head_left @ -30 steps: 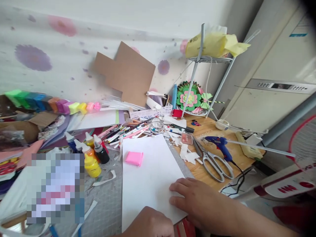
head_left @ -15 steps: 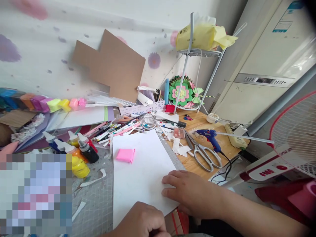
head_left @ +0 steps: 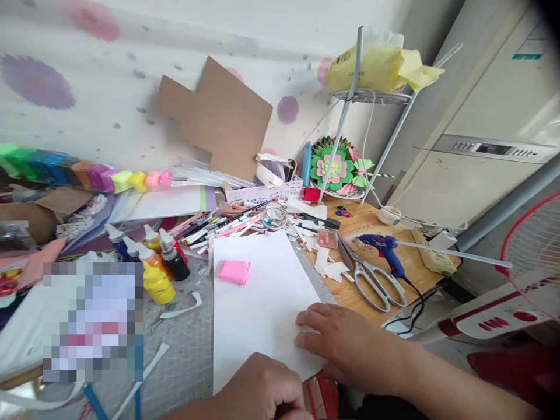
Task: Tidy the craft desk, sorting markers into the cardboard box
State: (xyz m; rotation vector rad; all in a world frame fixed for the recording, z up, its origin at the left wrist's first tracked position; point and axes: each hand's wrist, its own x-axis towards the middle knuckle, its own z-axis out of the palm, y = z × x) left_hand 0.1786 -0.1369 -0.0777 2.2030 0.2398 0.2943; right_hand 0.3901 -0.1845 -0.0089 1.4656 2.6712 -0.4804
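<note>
A white sheet of paper (head_left: 258, 315) lies on the grey cutting mat (head_left: 188, 338). On its upper left part rests a small pink packet (head_left: 235, 272), apart from both hands. My right hand (head_left: 345, 344) lies on the sheet's right edge, its fingers stretched out over the paper and the thumb side partly hidden. At the sheet's lower edge my left hand (head_left: 266, 385) is closed, with fingers curled under; whatever is inside them, if anything, is hidden.
Scissors (head_left: 370, 280) and a blue glue gun (head_left: 382, 251) lie to the right. Paint bottles (head_left: 158, 284) stand to the left. Several markers (head_left: 227, 227) are heaped behind the sheet. A fan (head_left: 534, 245) stands at the far right, a wire rack (head_left: 350, 105) at the back.
The view has turned slightly left, so everything appears further right. Both hands keep their places on the paper, and the pink packet has not moved on it.
</note>
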